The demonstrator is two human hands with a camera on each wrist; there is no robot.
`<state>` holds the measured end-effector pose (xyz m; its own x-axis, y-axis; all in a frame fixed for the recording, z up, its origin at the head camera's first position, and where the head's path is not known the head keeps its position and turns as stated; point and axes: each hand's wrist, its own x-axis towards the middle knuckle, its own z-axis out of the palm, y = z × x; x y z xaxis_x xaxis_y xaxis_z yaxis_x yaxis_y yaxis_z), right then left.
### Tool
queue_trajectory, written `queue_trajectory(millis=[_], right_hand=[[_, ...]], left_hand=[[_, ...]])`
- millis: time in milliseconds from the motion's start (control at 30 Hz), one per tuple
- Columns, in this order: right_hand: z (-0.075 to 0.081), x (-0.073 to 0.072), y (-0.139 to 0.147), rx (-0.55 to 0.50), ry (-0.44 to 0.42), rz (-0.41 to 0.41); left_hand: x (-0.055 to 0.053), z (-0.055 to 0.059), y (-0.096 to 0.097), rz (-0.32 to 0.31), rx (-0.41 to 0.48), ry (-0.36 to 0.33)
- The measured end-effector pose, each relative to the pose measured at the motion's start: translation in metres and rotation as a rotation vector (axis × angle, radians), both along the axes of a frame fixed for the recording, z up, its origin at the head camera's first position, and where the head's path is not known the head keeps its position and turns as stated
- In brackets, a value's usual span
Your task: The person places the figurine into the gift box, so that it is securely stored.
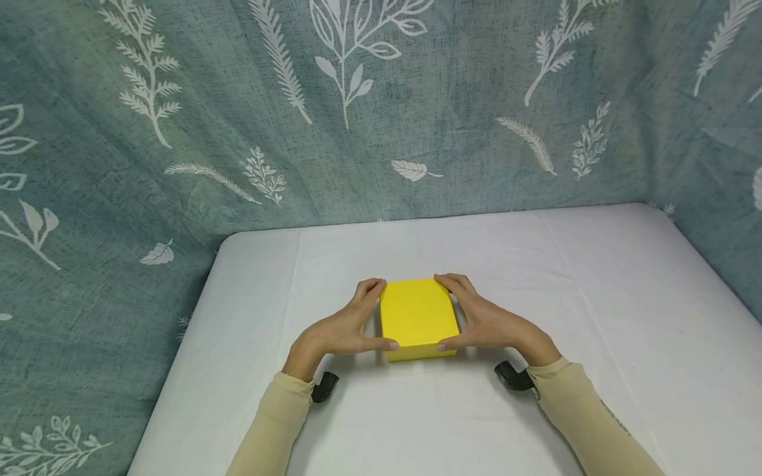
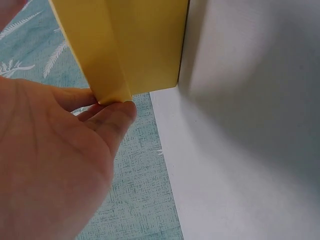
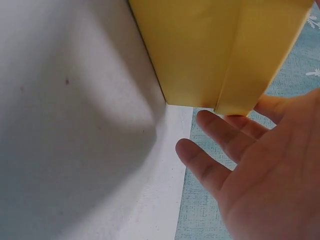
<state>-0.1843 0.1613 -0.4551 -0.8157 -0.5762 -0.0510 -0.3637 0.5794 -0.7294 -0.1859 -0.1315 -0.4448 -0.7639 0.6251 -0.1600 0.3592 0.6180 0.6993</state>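
Observation:
A yellow box (image 1: 419,311) lies on the white-covered table in the head view, its plain top facing up. My left hand (image 1: 342,328) holds its left side, thumb at the near left corner and fingertips at the far left corner. On the opposite side my right hand (image 1: 493,322) holds it the same way. Both wrist views show an edge along the box's side, between an upper, lid-like band (image 2: 95,50) and a lower part (image 3: 185,55). Fingertips touch the band's far end. In the right wrist view, two fingers are spread apart from the others.
The white table cover (image 1: 476,423) spreads around the box. A blue-green cloth (image 1: 381,165) with white leaf prints hangs behind and beside the table. Black curved pieces (image 1: 325,387) stick out by both wrists, at the ends of beige sleeves (image 1: 268,423).

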Motion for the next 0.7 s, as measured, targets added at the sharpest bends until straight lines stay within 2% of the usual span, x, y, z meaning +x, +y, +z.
queue_trajectory(millis=[233, 700], right_hand=[[-0.0015, -0.0016, 0.0001, 0.001, 0.001, 0.000], [-0.0025, -0.0061, 0.0003, -0.010, -0.013, 0.002]], left_hand=[[0.0003, 0.0014, 0.0012, -0.003, -0.002, 0.001], [-0.0024, 0.0017, 0.0037, 0.004, -0.031, 0.057]])
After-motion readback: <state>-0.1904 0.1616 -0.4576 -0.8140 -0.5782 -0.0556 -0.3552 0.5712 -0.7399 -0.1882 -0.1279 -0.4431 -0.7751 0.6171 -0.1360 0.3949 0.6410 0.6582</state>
